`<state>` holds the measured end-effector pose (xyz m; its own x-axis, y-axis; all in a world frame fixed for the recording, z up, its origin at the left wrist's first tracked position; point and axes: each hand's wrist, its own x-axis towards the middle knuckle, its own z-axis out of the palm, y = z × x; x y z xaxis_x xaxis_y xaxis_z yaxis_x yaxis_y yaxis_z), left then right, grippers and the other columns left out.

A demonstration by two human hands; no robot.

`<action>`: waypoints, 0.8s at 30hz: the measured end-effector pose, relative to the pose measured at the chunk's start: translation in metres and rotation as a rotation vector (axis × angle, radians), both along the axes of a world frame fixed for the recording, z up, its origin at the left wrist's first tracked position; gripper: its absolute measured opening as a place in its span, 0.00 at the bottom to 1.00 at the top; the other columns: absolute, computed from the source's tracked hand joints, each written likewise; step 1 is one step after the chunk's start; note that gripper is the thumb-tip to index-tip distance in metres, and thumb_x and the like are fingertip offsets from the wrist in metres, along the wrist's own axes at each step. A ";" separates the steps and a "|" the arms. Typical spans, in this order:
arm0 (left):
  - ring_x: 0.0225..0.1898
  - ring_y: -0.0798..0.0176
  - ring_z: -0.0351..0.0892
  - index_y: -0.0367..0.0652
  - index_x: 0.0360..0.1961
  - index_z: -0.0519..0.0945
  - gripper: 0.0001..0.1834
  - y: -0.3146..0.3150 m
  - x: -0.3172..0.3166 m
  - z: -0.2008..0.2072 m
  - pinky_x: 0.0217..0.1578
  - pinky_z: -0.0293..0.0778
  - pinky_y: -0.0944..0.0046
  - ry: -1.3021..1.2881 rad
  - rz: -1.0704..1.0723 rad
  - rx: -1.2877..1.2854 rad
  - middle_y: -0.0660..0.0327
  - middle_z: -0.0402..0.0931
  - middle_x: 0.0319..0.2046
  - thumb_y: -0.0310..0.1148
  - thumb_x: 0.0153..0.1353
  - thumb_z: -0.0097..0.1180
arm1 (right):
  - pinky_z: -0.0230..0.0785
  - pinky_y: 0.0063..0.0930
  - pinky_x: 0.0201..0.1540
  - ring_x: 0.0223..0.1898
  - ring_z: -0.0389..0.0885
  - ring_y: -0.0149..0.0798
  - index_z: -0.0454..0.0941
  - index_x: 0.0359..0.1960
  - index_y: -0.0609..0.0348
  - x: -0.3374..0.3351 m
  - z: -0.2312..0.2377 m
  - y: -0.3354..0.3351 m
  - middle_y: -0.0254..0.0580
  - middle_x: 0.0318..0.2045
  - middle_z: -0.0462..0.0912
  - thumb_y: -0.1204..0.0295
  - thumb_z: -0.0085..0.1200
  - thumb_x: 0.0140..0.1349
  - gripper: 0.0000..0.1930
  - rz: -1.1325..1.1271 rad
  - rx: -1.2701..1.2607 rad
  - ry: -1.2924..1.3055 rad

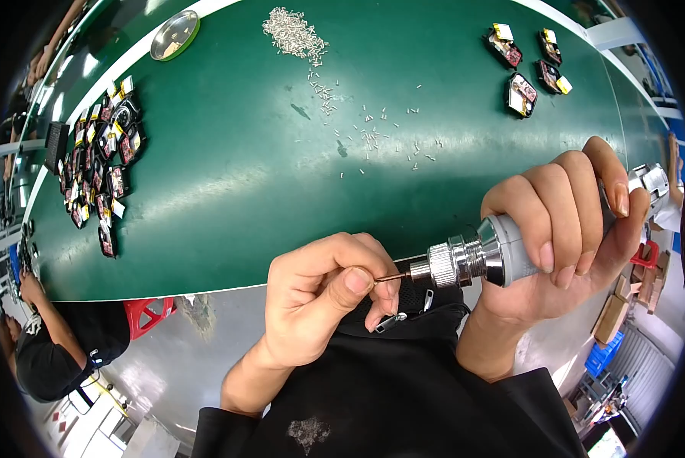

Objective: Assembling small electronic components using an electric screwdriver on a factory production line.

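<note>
Head cam: our right hand (562, 229) has its fingers wrapped round the grey-and-chrome driver (496, 250), by the near edge of the table (228, 191), while our left hand (316, 294) pinches the thin bit (393, 278) between thumb and fingers. Looks like we're fiddling with that bit; next move probably calls for keeping both lined up.

The person wears a loose black shirt (411, 397), its left sleeve (224, 432) and right sleeve (542, 404) short and plain, with a rough pale grey patch (309, 433) on the chest. Two silver zip pulls (390, 322) show on black cloth (435, 320) near the waist. The left hand (319, 294) and right hand (560, 237) are bare, as are both forearms (257, 375)
</note>
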<state>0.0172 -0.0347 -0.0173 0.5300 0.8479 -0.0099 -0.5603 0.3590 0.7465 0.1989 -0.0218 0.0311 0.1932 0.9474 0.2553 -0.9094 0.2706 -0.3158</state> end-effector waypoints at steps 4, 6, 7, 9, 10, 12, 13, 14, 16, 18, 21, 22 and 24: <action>0.22 0.68 0.71 0.29 0.32 0.74 0.13 -0.001 0.001 0.000 0.23 0.69 0.71 -0.017 -0.041 -0.018 0.51 0.74 0.29 0.31 0.68 0.47 | 0.61 0.23 0.22 0.12 0.62 0.26 0.65 0.30 0.56 0.003 -0.001 -0.001 0.30 0.12 0.63 0.68 0.46 0.66 0.09 -0.004 -0.003 0.003; 0.22 0.68 0.71 0.29 0.32 0.74 0.13 -0.001 0.002 0.001 0.23 0.68 0.72 -0.014 -0.039 -0.024 0.51 0.74 0.29 0.31 0.68 0.47 | 0.60 0.23 0.21 0.11 0.62 0.26 0.65 0.30 0.56 0.007 0.000 -0.002 0.30 0.11 0.64 0.67 0.47 0.65 0.09 0.007 -0.003 -0.043; 0.22 0.69 0.71 0.29 0.32 0.74 0.13 0.000 0.002 0.001 0.22 0.68 0.72 0.029 -0.035 -0.018 0.52 0.74 0.28 0.30 0.68 0.47 | 0.60 0.23 0.21 0.11 0.62 0.26 0.65 0.30 0.56 0.006 -0.001 -0.002 0.30 0.11 0.64 0.67 0.47 0.65 0.09 0.009 -0.005 -0.043; 0.21 0.70 0.70 0.29 0.31 0.74 0.12 0.001 0.001 0.003 0.22 0.67 0.73 0.072 -0.028 -0.016 0.54 0.75 0.28 0.29 0.68 0.47 | 0.60 0.23 0.20 0.11 0.62 0.26 0.65 0.29 0.56 0.006 -0.002 -0.003 0.30 0.11 0.64 0.67 0.47 0.65 0.09 -0.001 -0.018 -0.058; 0.21 0.70 0.71 0.29 0.30 0.74 0.11 0.001 0.000 0.004 0.22 0.67 0.72 0.167 -0.021 0.023 0.55 0.75 0.26 0.27 0.66 0.48 | 0.60 0.23 0.20 0.11 0.62 0.26 0.65 0.29 0.56 0.007 -0.002 -0.003 0.30 0.11 0.64 0.67 0.47 0.65 0.09 0.001 -0.021 -0.060; 0.21 0.70 0.71 0.30 0.28 0.75 0.09 0.002 0.002 0.007 0.21 0.68 0.72 0.261 -0.011 0.059 0.56 0.75 0.25 0.25 0.65 0.49 | 0.60 0.23 0.21 0.11 0.62 0.26 0.65 0.30 0.55 0.008 -0.004 -0.004 0.29 0.11 0.63 0.67 0.46 0.66 0.09 -0.011 -0.016 -0.092; 0.20 0.68 0.70 0.30 0.27 0.74 0.11 0.003 0.005 0.008 0.20 0.66 0.71 0.406 0.056 0.234 0.55 0.74 0.23 0.27 0.65 0.51 | 0.60 0.23 0.21 0.11 0.62 0.26 0.65 0.30 0.55 0.009 -0.005 -0.005 0.29 0.11 0.63 0.67 0.46 0.66 0.09 -0.011 -0.017 -0.094; 0.19 0.65 0.69 0.30 0.26 0.73 0.12 0.004 0.008 0.009 0.19 0.65 0.70 0.550 0.123 0.410 0.54 0.73 0.21 0.29 0.64 0.52 | 0.60 0.23 0.21 0.11 0.62 0.25 0.64 0.30 0.55 0.010 -0.006 -0.005 0.29 0.11 0.63 0.67 0.46 0.66 0.09 -0.025 -0.021 -0.111; 0.20 0.63 0.70 0.31 0.25 0.74 0.07 0.006 0.014 0.002 0.20 0.66 0.68 0.601 0.212 0.557 0.55 0.73 0.20 0.23 0.58 0.55 | 0.60 0.22 0.22 0.11 0.62 0.25 0.64 0.30 0.55 0.010 -0.008 -0.006 0.29 0.11 0.63 0.67 0.45 0.67 0.09 -0.036 -0.026 -0.127; 0.20 0.60 0.72 0.32 0.24 0.74 0.05 0.005 0.016 -0.003 0.21 0.67 0.66 0.654 0.301 0.706 0.56 0.73 0.19 0.16 0.53 0.57 | 0.60 0.21 0.22 0.11 0.61 0.25 0.64 0.30 0.56 0.009 -0.009 -0.008 0.29 0.11 0.63 0.68 0.45 0.67 0.09 -0.073 -0.038 -0.133; 0.19 0.58 0.71 0.32 0.24 0.74 0.05 0.005 0.019 -0.004 0.21 0.66 0.65 0.641 0.284 0.700 0.56 0.72 0.19 0.16 0.51 0.57 | 0.60 0.21 0.23 0.12 0.61 0.24 0.64 0.30 0.56 0.011 -0.012 -0.008 0.28 0.11 0.63 0.67 0.44 0.68 0.09 -0.061 -0.051 -0.084; 0.20 0.60 0.71 0.30 0.25 0.74 0.05 0.005 0.019 -0.004 0.21 0.67 0.67 0.619 0.258 0.717 0.54 0.73 0.19 0.20 0.56 0.56 | 0.60 0.21 0.23 0.12 0.61 0.24 0.64 0.30 0.56 0.011 -0.012 -0.007 0.28 0.11 0.63 0.67 0.44 0.68 0.09 -0.061 -0.050 -0.082; 0.20 0.63 0.72 0.29 0.25 0.74 0.09 0.006 0.019 -0.004 0.22 0.67 0.68 0.598 0.231 0.736 0.53 0.74 0.20 0.24 0.60 0.54 | 0.60 0.21 0.23 0.12 0.61 0.24 0.64 0.29 0.56 0.011 -0.014 -0.006 0.28 0.11 0.62 0.67 0.44 0.68 0.10 -0.047 -0.069 -0.018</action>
<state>0.0363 -0.0290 -0.0213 0.4292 0.8324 0.3505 -0.0143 -0.3817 0.9242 0.2100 -0.0283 0.0171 0.2338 0.9527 0.1940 -0.8902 0.2900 -0.3515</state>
